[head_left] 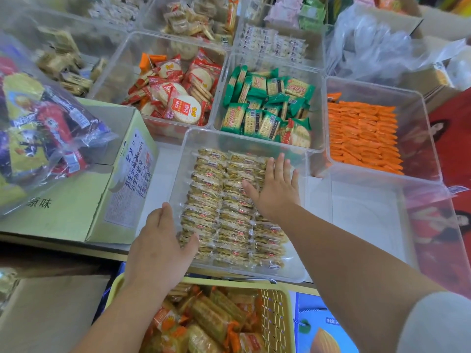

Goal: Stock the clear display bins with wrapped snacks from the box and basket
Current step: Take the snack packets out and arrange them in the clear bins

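The clear-wrapped tan wavy biscuits lie in rows in the nearest clear plastic display bin. The right hand lies flat on them, fingers spread; the left hand, at the bin's left wall, hides its fingers. Light, even pressure should level the rows without cracking biscuits.

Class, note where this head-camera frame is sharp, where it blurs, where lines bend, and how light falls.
Head view: sharpest centrally, on the cracker packets under the right hand; top-row bins and the snack bag at left go soft; the rim of the orange-snack bin bows, wide-angle distortion; light is even, shadows faint; the clear plastic bag top right looks washed out.
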The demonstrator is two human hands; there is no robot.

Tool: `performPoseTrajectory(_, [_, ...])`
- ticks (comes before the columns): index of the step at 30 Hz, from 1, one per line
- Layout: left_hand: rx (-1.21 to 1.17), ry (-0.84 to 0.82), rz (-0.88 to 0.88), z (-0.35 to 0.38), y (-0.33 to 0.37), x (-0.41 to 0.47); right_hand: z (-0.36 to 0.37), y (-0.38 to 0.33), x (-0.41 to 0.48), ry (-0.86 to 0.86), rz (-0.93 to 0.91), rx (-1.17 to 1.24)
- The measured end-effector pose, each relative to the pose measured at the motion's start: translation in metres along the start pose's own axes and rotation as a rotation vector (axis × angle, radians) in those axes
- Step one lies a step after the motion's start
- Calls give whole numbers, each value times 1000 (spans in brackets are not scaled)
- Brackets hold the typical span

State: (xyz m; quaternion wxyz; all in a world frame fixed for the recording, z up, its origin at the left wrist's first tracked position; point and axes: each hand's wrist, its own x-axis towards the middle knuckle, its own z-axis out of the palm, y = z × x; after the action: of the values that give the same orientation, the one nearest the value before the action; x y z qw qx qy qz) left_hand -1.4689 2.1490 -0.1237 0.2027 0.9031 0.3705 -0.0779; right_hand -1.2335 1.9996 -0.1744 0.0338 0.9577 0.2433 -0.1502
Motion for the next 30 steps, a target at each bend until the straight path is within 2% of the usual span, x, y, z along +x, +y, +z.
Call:
performPoseTrajectory(4, [-1,7,3,1,0,0,1,0,0,-3,-7,-8])
performPoseTrajectory(10, [-7,11,8,3,-2,1,5,-1,-12,82,-15,-3])
performPoseTrajectory(14, [3,11,11,3,-1,1,7,-2,-10,32,23,56])
performPoseTrajectory(22, [17,-9,-4,0,2,1,2,5,2,-69,-22,72])
performPoseTrajectory(30, [9,-36,9,-3,3,-7,9,19,-26,-18,-87,2])
